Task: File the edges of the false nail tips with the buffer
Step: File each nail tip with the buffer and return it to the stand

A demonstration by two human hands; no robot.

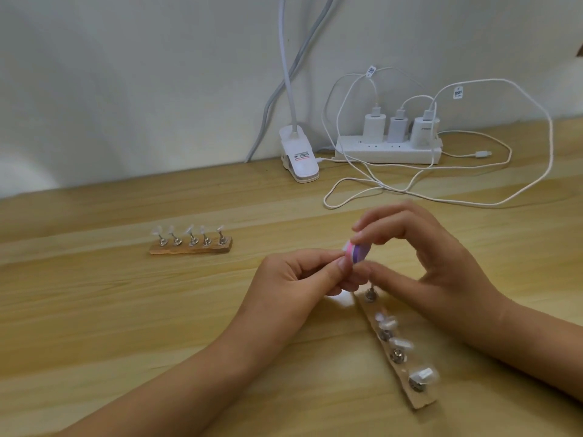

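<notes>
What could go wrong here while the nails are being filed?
Nothing visibly pins down the near wooden strip; pressure from the buffer, pinched between the right hand and left hand, might shift it or knock a nail tip loose. A hand reaching forward could also snag the white cables.

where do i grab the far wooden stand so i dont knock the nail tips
Probably by its two short ends, low on the wooden stand, coming in from left and right. The nail tips stand on metal pegs along the whole top, leaving no bare grip above.
</notes>
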